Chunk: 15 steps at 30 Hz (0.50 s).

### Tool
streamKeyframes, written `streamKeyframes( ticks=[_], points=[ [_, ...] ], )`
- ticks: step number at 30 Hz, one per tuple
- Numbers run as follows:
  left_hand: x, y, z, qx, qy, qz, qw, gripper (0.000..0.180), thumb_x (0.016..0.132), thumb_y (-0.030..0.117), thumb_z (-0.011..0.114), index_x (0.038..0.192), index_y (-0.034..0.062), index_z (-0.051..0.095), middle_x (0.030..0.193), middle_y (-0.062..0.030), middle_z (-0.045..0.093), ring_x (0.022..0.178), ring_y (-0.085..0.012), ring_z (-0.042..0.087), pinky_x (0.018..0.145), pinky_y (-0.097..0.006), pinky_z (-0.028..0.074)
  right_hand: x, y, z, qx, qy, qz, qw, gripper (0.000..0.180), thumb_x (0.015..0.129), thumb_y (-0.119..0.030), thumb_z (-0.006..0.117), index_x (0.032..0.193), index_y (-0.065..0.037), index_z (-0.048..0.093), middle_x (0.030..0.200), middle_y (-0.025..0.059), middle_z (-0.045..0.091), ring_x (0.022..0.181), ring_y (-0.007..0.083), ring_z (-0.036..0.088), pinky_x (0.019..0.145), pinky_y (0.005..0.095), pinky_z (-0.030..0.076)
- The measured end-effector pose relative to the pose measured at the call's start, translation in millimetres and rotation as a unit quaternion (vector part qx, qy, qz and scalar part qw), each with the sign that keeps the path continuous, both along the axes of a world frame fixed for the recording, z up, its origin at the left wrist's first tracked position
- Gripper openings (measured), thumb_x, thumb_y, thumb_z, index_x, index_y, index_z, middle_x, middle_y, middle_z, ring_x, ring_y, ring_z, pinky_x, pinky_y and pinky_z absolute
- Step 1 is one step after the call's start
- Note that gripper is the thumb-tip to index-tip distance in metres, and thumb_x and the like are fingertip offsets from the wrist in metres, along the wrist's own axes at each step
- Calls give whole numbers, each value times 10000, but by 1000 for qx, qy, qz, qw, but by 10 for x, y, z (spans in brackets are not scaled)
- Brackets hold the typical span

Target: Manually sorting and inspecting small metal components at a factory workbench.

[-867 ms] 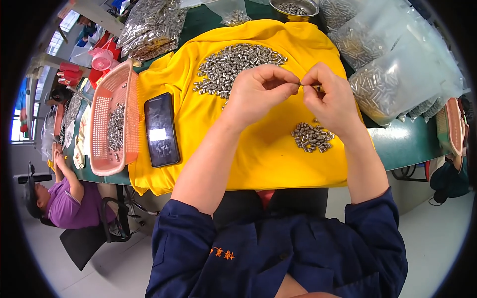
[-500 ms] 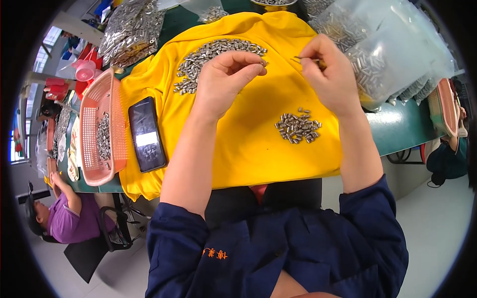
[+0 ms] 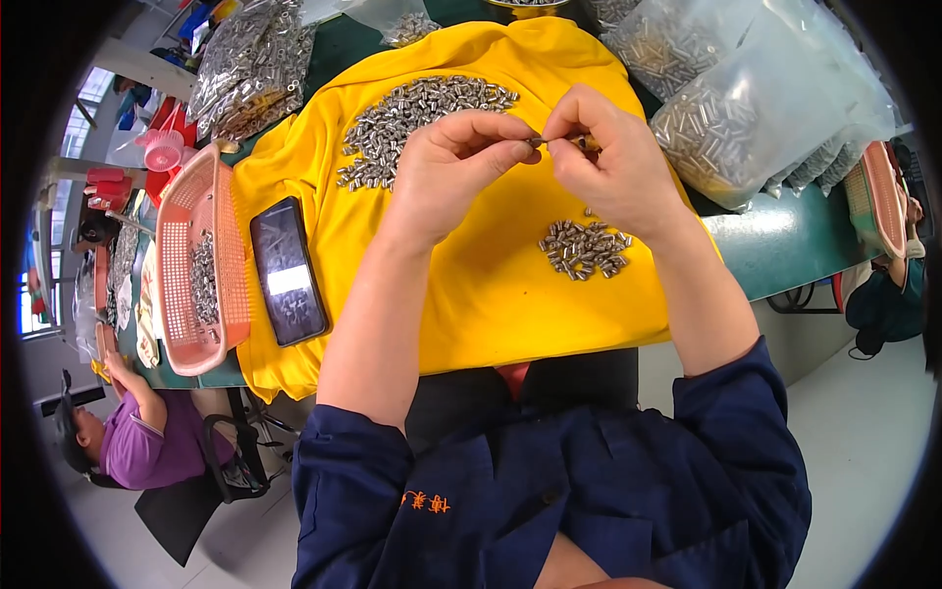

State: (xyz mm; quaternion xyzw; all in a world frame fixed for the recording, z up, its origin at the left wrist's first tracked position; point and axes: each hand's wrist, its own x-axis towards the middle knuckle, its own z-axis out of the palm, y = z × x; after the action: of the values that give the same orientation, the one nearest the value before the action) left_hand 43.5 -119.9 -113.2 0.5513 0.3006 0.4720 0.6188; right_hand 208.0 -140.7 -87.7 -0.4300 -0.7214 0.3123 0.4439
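Over the yellow cloth [image 3: 471, 314], my two hands meet fingertip to fingertip. My left hand [image 3: 456, 167] is closed in a pinch on a small metal cylinder [image 3: 534, 142], mostly covered by the fingertips. My right hand [image 3: 613, 167] is closed on a thin, dark, pointed tool, its tip at the metal cylinder; a yellowish part [image 3: 589, 143] shows inside the curled fingers. Beyond my left hand spreads a large pile of short metal cylinders [image 3: 392, 123]. A smaller pile of such cylinders [image 3: 584, 249] lies below my right hand.
A black phone [image 3: 288, 270] lies on the cloth's left side, beside a pink plastic basket [image 3: 177, 285] with metal parts. Clear bags of metal parts [image 3: 711, 137] crowd the right; another bag [image 3: 250, 74] sits at far left. A person in purple [image 3: 157, 437] sits at the left.
My right hand has moved left, bringing the tool to the cylinder in my left hand. The gap between my hands has closed. The view has shifted slightly.
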Motion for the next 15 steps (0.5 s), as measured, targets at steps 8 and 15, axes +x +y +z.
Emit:
streamKeyframes(
  ticks=[8,15],
  points=[
    [7,-10,5,25,67,20,997,115,733,-22,577,847,-19,589,796,-66,610,736,-107,579,680,-203,465,-15,-2,-15,61,-100,-21,993,81,675,-61,502,736,-43,451,585,111,504,530,263,507,486,327,395],
    [34,-33,6,55,84,50,994,108,715,-29,583,821,-19,600,773,-61,618,708,-91,581,660,-191,467,-49,4,-43,72,-92,-27,993,82,683,-62,494,745,-48,443,589,127,508,553,301,512,492,363,393]
  ],
)
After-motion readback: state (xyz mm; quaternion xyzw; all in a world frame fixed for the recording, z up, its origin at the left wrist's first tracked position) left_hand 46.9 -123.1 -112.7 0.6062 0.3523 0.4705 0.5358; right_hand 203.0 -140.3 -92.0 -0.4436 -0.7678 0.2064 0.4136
